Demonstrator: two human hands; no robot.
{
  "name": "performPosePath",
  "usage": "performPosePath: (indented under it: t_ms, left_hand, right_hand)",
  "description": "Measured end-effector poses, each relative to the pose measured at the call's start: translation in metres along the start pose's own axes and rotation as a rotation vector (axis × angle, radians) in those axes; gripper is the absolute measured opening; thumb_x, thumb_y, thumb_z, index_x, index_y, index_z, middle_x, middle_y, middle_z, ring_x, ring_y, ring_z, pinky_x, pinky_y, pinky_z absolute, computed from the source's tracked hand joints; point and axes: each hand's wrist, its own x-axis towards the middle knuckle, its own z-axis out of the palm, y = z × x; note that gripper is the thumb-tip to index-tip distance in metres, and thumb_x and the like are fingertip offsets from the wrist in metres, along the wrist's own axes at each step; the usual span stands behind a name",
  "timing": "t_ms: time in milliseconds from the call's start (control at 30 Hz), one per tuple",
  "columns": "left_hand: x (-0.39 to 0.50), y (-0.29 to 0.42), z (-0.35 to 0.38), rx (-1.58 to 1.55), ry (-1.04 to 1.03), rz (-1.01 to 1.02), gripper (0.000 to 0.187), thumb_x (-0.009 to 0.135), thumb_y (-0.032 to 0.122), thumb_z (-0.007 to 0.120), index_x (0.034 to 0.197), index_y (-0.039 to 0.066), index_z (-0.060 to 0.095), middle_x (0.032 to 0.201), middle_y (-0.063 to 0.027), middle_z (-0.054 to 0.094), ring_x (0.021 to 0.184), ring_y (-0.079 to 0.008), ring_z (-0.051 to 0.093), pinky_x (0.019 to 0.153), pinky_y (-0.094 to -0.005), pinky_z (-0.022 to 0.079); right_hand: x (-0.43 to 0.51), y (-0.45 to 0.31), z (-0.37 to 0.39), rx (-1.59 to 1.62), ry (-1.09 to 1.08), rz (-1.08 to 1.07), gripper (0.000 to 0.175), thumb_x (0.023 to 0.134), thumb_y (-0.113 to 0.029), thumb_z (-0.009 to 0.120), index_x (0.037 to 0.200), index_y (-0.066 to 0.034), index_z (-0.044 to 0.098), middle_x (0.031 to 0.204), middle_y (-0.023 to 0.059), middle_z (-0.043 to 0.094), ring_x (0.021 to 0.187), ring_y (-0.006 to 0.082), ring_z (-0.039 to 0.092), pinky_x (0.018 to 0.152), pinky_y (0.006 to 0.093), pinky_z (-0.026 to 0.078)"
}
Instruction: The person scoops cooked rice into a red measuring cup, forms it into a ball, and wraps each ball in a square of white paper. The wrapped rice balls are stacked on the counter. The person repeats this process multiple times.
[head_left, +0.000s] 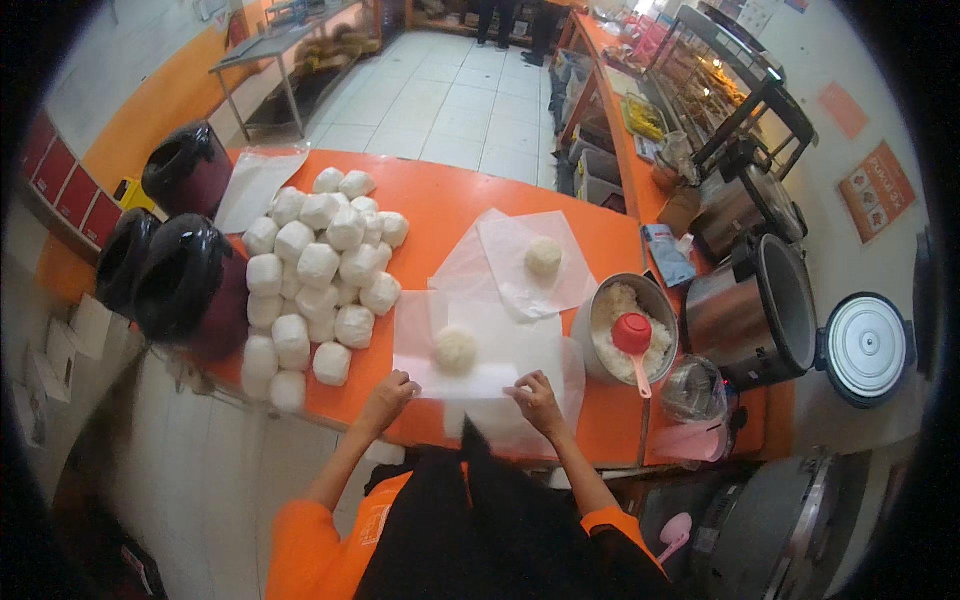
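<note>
My left hand (390, 403) pinches the near left corner of a white wrapping paper sheet (495, 337). At the same sheet's near right side, my right hand (535, 401) grips the edge between thumb and fingers. A round mound of cooked rice (455, 350) rests on the paper, left of its middle. Further back, a second rice mound (543, 256) sits on another sheet of paper (501, 240). To the right stands a metal pot of rice (592, 352), with a red scoop (631, 334) with a pink handle lying on the rice.
Many wrapped white parcels (317, 265) are piled on the orange table (427, 187) at left. Beyond them stand dark lidded containers (191, 277) and a plastic bag (259, 184). An open rice cooker (750, 315) and a pink jug (690, 440) are on the right. People's legs (495, 22) show far back.
</note>
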Motion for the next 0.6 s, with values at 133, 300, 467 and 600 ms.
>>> performPosePath:
  t_ms: [133,300,467,600]
  left_hand:
    - [-0.015,-0.009,-0.004,-0.521,0.054,-0.167,0.022,0.083,0.008,0.072,0.104,0.003,0.067,0.082,-0.0067,0.063,0.079,-0.0189,0.061,0.075,-0.0309,0.051]
    - [0.012,0.017,-0.016,-0.97,0.343,-0.763,0.014,0.087,0.012,0.071,0.097,0.003,0.066,0.081,-0.005,0.066,0.074,-0.0148,0.061,0.072,-0.0298,0.051]
    - [0.045,0.029,-0.017,-0.422,0.432,-0.732,0.02,0.089,0.021,0.067,0.087,0.003,0.059,0.075,-0.0106,0.063,0.063,-0.026,0.061,0.063,-0.0374,0.051]
    - [0.043,0.025,-0.017,-0.027,0.182,-0.565,0.017,0.09,0.022,0.062,0.093,0.005,0.058,0.092,-0.0153,0.064,0.082,-0.0318,0.063,0.07,-0.0444,0.051]
  right_hand:
    - [-0.008,0.001,0.006,0.273,0.099,0.089,0.016,0.083,-0.002,0.066,0.097,-0.0072,0.072,0.092,0.0095,0.062,0.094,0.0267,0.057,0.086,0.0375,0.048]
    - [0.024,0.022,0.048,0.748,0.28,0.525,0.014,0.094,-0.014,0.062,0.094,-0.0028,0.071,0.079,0.0082,0.065,0.078,0.0163,0.06,0.076,0.031,0.048]
    - [0.058,0.026,0.065,0.207,0.247,0.631,0.026,0.092,-0.027,0.064,0.089,-0.0013,0.069,0.073,0.0104,0.066,0.071,0.0233,0.065,0.067,0.036,0.051]
    - [0.063,0.018,0.054,-0.157,-0.045,0.589,0.024,0.089,-0.026,0.066,0.088,-0.0027,0.067,0.086,0.014,0.069,0.082,0.0344,0.066,0.073,0.0448,0.052]
